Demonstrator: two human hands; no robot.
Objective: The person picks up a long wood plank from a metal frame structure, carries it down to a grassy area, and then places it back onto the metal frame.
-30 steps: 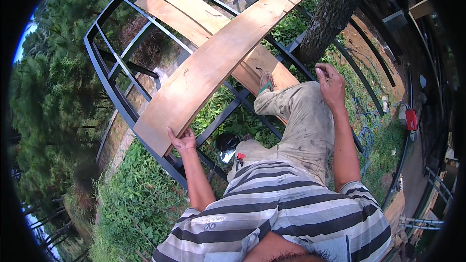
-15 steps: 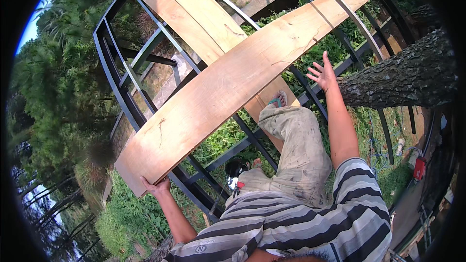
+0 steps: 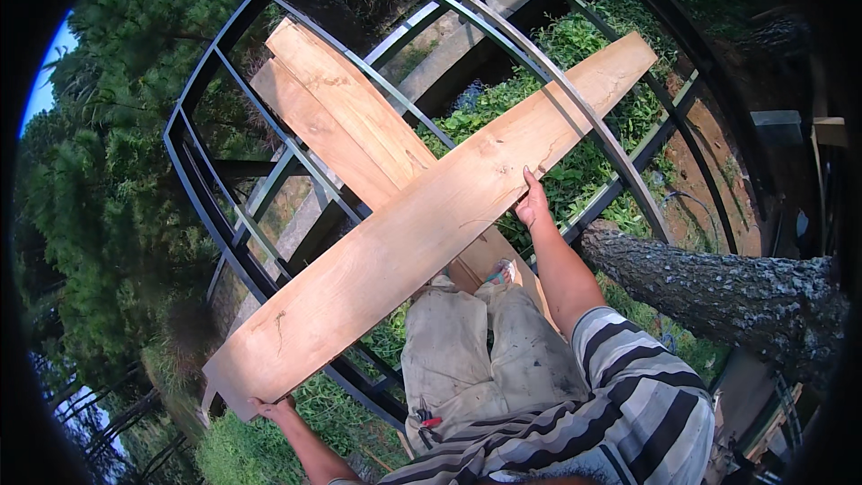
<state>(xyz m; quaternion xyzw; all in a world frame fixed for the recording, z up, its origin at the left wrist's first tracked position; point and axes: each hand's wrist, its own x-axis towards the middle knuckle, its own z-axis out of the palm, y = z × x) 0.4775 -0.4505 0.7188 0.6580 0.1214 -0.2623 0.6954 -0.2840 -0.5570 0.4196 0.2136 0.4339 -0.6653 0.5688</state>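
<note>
Hands first, in the head view: the left hand (image 3: 274, 409) is clamped on the near left end of a long board (image 3: 417, 229), and the right hand (image 3: 532, 204) grips its near edge, well toward the far right end. Fingers under the wood are hidden, so I cannot tell how far either hand reaches beneath. The long board slants from near left to far right, crossing above two other boards (image 3: 332, 99) that lie on the dark metal frame (image 3: 630, 175). Its far right part passes below one curved bar of that frame. Beneath its left end a pale sliver shows — possibly another piece, though I cannot tell.

This wide spread between the hands looks right for so long a piece: it should share the weight and check any twist. Both hands are on the near side, so the far edge could dip; a firm thumb on top with fingers well under would probably help. Any lift at the right is best kept small, since the bar above could catch the wood. Footing matters as well — one foot (image 3: 503, 274) is on the boards below, with gaps in the frame around it, so short, slow shifts seem wiser than a strong pull.
</note>
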